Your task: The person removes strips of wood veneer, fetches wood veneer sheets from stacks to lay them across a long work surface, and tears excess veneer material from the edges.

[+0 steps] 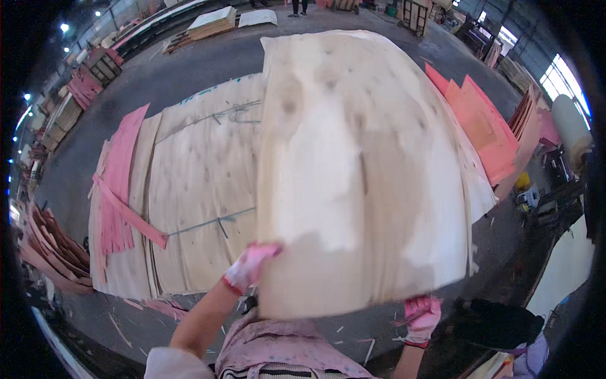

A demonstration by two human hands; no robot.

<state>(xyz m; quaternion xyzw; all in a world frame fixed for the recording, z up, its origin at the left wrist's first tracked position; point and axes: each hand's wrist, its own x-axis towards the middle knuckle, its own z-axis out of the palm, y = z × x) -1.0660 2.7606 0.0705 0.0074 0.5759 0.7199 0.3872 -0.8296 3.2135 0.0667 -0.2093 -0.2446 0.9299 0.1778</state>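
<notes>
A large pale wood veneer sheet (pixel 353 170) hangs in the air in front of me, blurred by motion. My left hand (pixel 249 265), in a pink glove, grips its lower left edge. My right hand (pixel 421 317), also in a pink glove, holds its lower right edge. The sheet lies over a wide stack of pale veneer sheets (pixel 196 189) spread on the floor and hides the stack's right half.
Pink veneer strips (pixel 120 183) lie along the stack's left side. Orange-pink sheets (pixel 483 126) show to the right. Dark reddish sheets (pixel 50 252) are piled at the far left. More board stacks (pixel 211 24) sit on the grey concrete floor beyond. A person's legs (pixel 298 6) stand far off.
</notes>
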